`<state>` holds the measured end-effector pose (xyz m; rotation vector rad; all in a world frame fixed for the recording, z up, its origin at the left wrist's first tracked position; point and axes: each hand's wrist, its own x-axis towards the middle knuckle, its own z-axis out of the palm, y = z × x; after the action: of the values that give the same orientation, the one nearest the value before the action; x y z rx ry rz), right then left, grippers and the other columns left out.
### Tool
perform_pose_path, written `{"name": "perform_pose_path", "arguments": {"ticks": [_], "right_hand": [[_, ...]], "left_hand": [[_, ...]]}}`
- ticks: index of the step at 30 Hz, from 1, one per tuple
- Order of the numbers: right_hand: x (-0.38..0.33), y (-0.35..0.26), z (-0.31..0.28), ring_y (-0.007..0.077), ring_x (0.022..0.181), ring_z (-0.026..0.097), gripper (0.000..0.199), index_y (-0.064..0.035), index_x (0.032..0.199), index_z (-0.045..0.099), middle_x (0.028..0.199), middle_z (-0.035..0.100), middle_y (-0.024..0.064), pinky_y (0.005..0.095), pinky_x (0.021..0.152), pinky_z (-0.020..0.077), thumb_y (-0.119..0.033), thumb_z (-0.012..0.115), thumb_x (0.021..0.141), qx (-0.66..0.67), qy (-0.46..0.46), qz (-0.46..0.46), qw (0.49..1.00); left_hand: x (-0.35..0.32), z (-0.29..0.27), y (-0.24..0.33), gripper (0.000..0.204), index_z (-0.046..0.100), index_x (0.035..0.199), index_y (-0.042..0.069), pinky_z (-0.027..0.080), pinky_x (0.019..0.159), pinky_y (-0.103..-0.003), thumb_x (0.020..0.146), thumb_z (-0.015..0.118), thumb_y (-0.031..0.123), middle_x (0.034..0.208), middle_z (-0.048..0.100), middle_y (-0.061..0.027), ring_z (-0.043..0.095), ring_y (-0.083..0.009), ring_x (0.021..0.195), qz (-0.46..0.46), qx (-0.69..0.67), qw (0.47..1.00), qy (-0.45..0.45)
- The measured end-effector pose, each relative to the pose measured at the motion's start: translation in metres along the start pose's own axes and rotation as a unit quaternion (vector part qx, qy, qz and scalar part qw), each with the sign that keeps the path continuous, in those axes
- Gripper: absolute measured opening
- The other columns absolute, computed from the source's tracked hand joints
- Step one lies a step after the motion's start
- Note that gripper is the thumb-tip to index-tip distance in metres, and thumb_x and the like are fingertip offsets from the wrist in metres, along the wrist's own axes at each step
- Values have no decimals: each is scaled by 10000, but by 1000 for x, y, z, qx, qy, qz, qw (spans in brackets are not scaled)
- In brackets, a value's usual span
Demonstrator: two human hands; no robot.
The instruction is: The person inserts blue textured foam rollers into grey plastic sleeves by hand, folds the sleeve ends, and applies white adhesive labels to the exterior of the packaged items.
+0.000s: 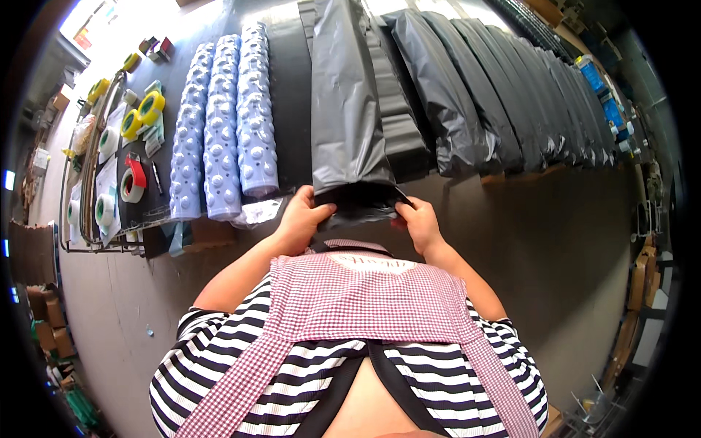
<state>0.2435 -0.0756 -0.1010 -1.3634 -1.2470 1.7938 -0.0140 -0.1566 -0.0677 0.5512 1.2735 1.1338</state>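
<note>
A long dark grey plastic bag (347, 109) lies lengthwise on the table, with its mouth facing me past the front edge. My left hand (301, 217) pinches the left side of that mouth between thumb and fingers. The right corner is gripped by my right hand (419, 222). Between them the mouth gapes, dark inside; whatever the bag contains is hidden. Just left of it lie several pale blue rolls with round bumps, the closest one (255, 109) beside a bare strip of table. Another flat grey bag (401, 131) rests against its right side.
Several filled grey bags (504, 102) lie in a row to the right. At left are yellow tape rolls (151, 107), a red tape dispenser (133, 182), a pen (157, 177) and a wire rack (86, 219). Cardboard boxes (51, 321) stand on the far left floor.
</note>
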Motion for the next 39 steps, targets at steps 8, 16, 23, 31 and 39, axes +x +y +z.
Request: {"name": "perform_pose_path", "arguments": {"ticks": [8, 16, 23, 31, 39], "right_hand": [[-1, 7, -14, 133, 830, 685, 148, -34, 1025, 702, 932, 722, 52, 278, 790, 557, -168, 664, 976, 46, -165, 90, 981], [-3, 0, -13, 163, 814, 681, 153, 22, 962, 672, 935, 717, 98, 301, 770, 551, -63, 547, 989, -199, -201, -98, 954], [6, 10, -29, 254, 799, 687, 150, 20, 902, 663, 870, 710, 156, 355, 734, 519, -91, 563, 913, -288, -134, -114, 941], [24, 9, -41, 162, 877, 679, 178, 27, 1091, 687, 1001, 710, 84, 286, 815, 535, -30, 621, 936, -107, -147, -164, 970], [103, -36, -14, 296, 1046, 589, 160, -97, 940, 573, 1102, 582, 93, 410, 915, 474, -116, 655, 803, -487, -25, -630, 604]], "left_hand": [[-2, 39, 5, 197, 651, 971, 83, 509, 750, -367, 801, 745, 55, 949, 633, -69, 636, -275, 856, 490, 515, 694, -117], [26, 68, -26, 203, 671, 1032, 61, 539, 753, -379, 844, 716, 123, 968, 640, -85, 652, -296, 896, 387, 543, 736, -119], [15, 47, -21, 78, 630, 978, 20, 536, 751, -322, 947, 640, 90, 984, 676, -80, 648, -177, 838, 266, 242, 930, -80], [-128, -202, -103, 302, 658, 1208, 55, 531, 896, -403, 917, 582, 64, 1223, 647, -158, 655, -284, 1009, -222, 707, 670, -39], [31, -63, 34, 323, 594, 1109, 102, 426, 1076, -486, 803, 693, 131, 1378, 537, -140, 490, -337, 1312, 543, 679, 493, 35]]}}
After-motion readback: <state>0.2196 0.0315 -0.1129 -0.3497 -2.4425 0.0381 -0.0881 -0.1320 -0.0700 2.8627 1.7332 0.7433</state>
